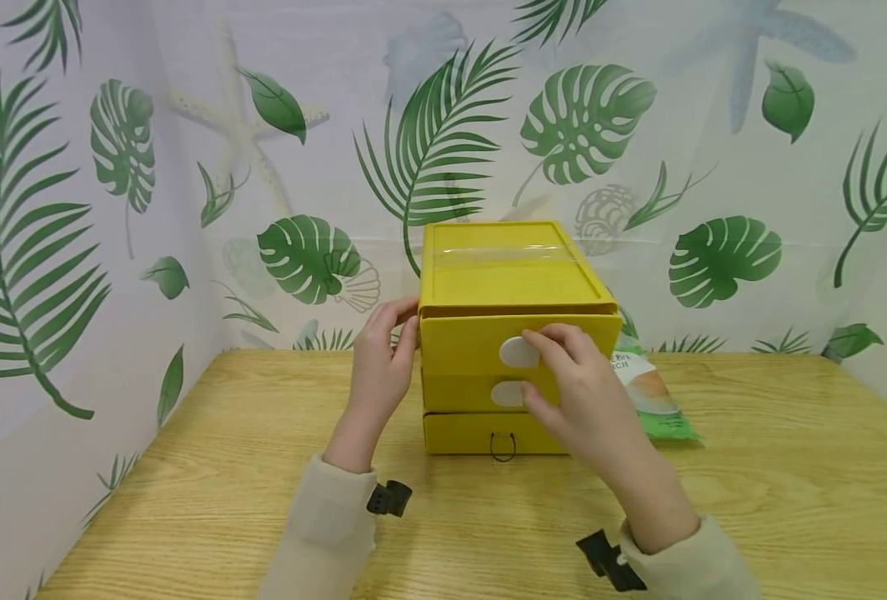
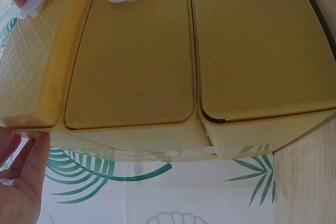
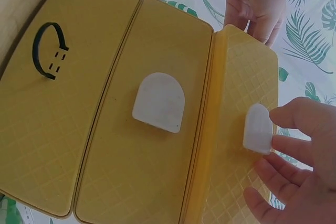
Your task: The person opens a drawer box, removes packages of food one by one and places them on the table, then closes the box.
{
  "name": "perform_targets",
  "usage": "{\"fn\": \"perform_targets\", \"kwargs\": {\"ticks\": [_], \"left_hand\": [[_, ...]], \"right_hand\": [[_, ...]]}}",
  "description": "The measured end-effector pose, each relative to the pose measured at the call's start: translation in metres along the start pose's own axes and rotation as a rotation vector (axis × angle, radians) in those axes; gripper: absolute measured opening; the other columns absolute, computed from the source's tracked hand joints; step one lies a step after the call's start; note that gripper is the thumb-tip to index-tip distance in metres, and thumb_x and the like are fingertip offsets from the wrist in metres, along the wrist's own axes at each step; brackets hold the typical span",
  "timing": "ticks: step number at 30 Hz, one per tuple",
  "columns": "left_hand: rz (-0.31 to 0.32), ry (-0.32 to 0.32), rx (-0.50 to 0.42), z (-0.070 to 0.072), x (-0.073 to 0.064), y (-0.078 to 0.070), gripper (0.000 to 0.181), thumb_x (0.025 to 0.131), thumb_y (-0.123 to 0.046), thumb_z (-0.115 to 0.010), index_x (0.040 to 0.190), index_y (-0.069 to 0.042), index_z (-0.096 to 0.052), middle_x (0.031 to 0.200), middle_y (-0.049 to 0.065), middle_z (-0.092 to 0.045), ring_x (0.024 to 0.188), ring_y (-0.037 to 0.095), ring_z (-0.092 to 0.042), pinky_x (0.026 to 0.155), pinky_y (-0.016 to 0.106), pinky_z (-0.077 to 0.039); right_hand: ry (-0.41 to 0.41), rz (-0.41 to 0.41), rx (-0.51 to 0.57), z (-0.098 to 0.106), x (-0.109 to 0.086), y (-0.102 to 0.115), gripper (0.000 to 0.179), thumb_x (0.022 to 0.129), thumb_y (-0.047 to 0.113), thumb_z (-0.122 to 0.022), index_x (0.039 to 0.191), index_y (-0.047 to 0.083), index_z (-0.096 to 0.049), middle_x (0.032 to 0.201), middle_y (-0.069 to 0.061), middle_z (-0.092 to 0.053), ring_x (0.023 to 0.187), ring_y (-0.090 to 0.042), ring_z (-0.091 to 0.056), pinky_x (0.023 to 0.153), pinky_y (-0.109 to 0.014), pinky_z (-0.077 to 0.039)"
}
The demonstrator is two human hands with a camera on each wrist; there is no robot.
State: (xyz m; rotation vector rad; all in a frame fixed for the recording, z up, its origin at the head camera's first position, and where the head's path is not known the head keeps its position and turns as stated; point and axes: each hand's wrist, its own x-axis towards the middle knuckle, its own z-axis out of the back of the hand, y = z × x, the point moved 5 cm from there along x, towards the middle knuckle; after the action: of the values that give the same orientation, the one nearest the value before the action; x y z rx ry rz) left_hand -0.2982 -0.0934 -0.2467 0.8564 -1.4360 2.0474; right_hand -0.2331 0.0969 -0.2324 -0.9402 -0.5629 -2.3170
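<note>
A yellow cabinet of stacked drawers (image 1: pixel 488 283) stands on the table, with clear tape across its top. Its top drawer (image 3: pixel 236 77) juts forward of the drawer below. My right hand (image 1: pixel 586 383) has its fingertips on the edge of that drawer's white handle (image 3: pixel 257 129), gripping it. Just beneath is a second white handle (image 3: pixel 160 103) on the middle drawer (image 2: pixel 131 66). The bottom drawer (image 2: pixel 262 51) carries a thin black loop (image 3: pixel 39 51). My left hand (image 1: pixel 383 358) rests against the cabinet's left side near the top corner, its fingers fairly straight.
A green and white packet (image 1: pixel 649 392) lies to the right of the cabinet, partly behind it and my right hand. Leaf-patterned cloth (image 1: pixel 301 167) hangs behind and to the left of the wooden table (image 1: pixel 188 500).
</note>
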Motion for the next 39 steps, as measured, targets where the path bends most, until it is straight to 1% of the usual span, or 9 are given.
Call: {"fn": "perform_targets", "kwargs": {"ticks": [2,12,19,24,27,34,39], "left_hand": [[-0.002,0.0,0.005,0.0003,0.0,-0.0002,0.022,0.091,-0.003,-0.046,0.11,0.005,-0.055,0.102,0.015,-0.055,0.093,0.023,-0.055,0.066,0.025,-0.052],[0.001,0.0,0.014,0.0004,0.0,0.0,0.022,0.091,-0.003,-0.046,0.11,0.005,-0.055,0.103,0.015,-0.055,0.093,0.022,-0.054,0.065,0.026,-0.052],[0.0,-0.004,0.016,0.0006,0.0,0.0004,0.022,0.091,-0.004,-0.046,0.11,0.005,-0.055,0.102,0.015,-0.055,0.092,0.022,-0.054,0.064,0.027,-0.052],[0.0,-0.004,0.021,0.0005,-0.0004,0.0,0.022,0.091,-0.005,-0.046,0.11,0.004,-0.055,0.102,0.015,-0.055,0.092,0.023,-0.054,0.063,0.029,-0.052],[0.001,-0.003,0.026,0.0007,-0.0006,-0.0007,0.022,0.091,-0.005,-0.046,0.11,0.004,-0.055,0.102,0.014,-0.055,0.092,0.022,-0.054,0.063,0.028,-0.052],[0.004,0.003,0.02,0.0001,-0.0009,-0.0002,0.023,0.092,-0.005,-0.046,0.11,0.004,-0.055,0.103,0.014,-0.055,0.092,0.022,-0.054,0.064,0.028,-0.052],[0.003,0.001,0.017,0.0001,-0.0009,0.0004,0.023,0.091,-0.005,-0.046,0.111,0.004,-0.055,0.103,0.014,-0.055,0.092,0.022,-0.054,0.064,0.03,-0.052]], "right_hand": [[0.0,0.003,-0.002,-0.0003,0.0002,-0.0001,0.045,0.069,0.002,-0.07,0.111,-0.006,-0.055,0.103,-0.017,-0.05,0.09,-0.029,-0.049,0.072,-0.039,-0.046],[0.001,0.006,-0.005,-0.0016,0.0,-0.0015,0.048,0.069,0.003,-0.07,0.112,-0.007,-0.054,0.109,-0.018,-0.051,0.093,-0.031,-0.052,0.077,-0.042,-0.046],[0.048,-0.024,-0.015,-0.0035,0.0002,-0.0029,0.044,0.072,0.005,-0.069,0.112,-0.006,-0.055,0.118,-0.019,-0.049,0.1,-0.034,-0.051,0.082,-0.047,-0.044],[0.074,-0.032,-0.031,-0.0044,-0.0003,-0.0035,0.043,0.073,0.006,-0.068,0.113,-0.005,-0.055,0.122,-0.02,-0.047,0.103,-0.035,-0.05,0.081,-0.051,-0.042],[0.082,-0.03,-0.03,-0.0045,-0.0007,-0.0034,0.042,0.074,0.007,-0.068,0.112,-0.005,-0.056,0.123,-0.02,-0.046,0.103,-0.036,-0.049,0.082,-0.052,-0.041],[0.075,0.002,-0.032,-0.0011,-0.0012,-0.0009,0.04,0.073,0.008,-0.069,0.11,-0.004,-0.057,0.121,-0.023,-0.047,0.105,-0.038,-0.048,0.081,-0.054,-0.041],[0.087,-0.007,-0.03,0.0012,-0.0008,0.0007,0.04,0.073,0.008,-0.069,0.11,-0.003,-0.058,0.121,-0.022,-0.047,0.105,-0.037,-0.048,0.081,-0.054,-0.04]]}}
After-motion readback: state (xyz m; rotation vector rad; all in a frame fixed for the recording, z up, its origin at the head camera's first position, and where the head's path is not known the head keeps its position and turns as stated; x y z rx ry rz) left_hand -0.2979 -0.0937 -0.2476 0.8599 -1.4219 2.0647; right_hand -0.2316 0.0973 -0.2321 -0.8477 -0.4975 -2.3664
